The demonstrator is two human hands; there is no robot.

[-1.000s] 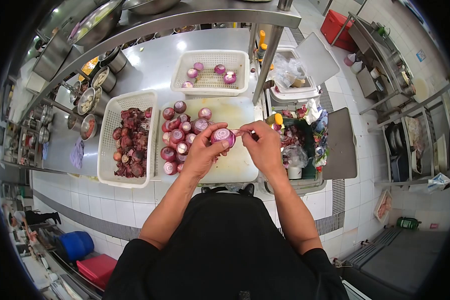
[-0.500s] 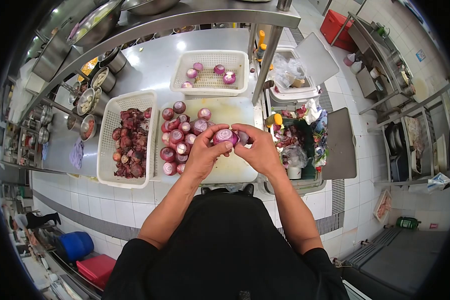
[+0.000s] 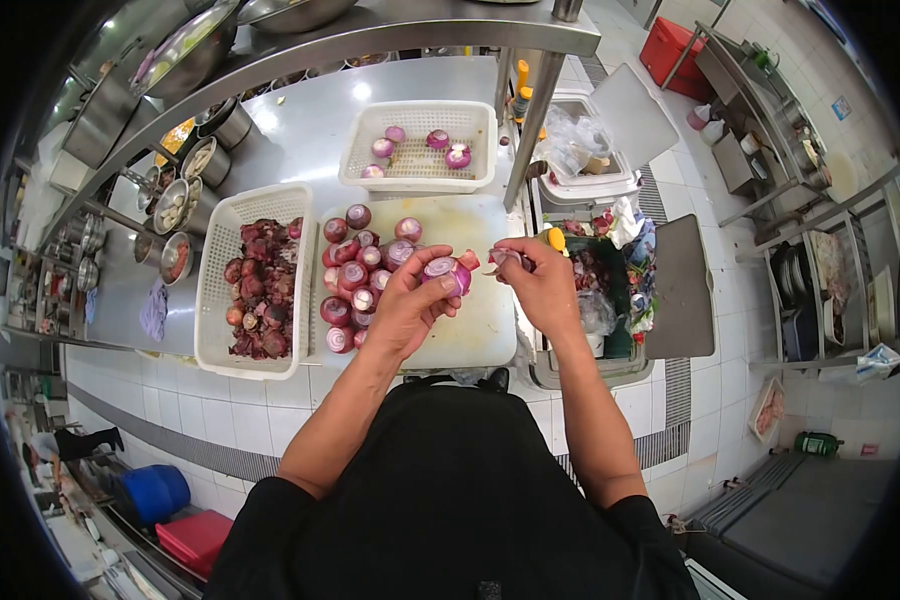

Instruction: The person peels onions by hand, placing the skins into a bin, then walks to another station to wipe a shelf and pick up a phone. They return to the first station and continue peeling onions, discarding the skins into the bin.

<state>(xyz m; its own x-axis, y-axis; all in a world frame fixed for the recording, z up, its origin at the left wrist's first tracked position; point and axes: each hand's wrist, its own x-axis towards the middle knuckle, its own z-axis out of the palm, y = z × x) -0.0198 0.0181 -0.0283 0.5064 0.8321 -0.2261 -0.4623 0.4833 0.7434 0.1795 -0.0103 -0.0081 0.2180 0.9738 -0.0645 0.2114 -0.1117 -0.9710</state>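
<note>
Over the cutting board (image 3: 475, 335), my left hand (image 3: 410, 303) is closed around a red onion (image 3: 448, 275) whose pale cut face shows. A flap of skin sticks up at the onion's right side. My right hand (image 3: 538, 287), a little apart from the onion, pinches a piece of onion skin (image 3: 505, 257) between thumb and fingers. Left of my hands, a pile of red onions (image 3: 353, 274) with trimmed ends sits on the board. Behind the board stands a white basket (image 3: 420, 184) with several peeled purple onions (image 3: 437, 139) in it.
A white crate (image 3: 206, 290) of unpeeled onions (image 3: 260, 310) stands at the left. To the right, a dark green bin (image 3: 620, 290) holds peelings and plastic bags. A steel shelf (image 3: 410, 38) overhangs the table, its post (image 3: 535, 120) behind the bin. Steel pots (image 3: 205, 160) stand back left.
My right hand has moved right, away from the onion, with a piece of skin pulled off. My left hand still holds the onion in nearly the same place.
</note>
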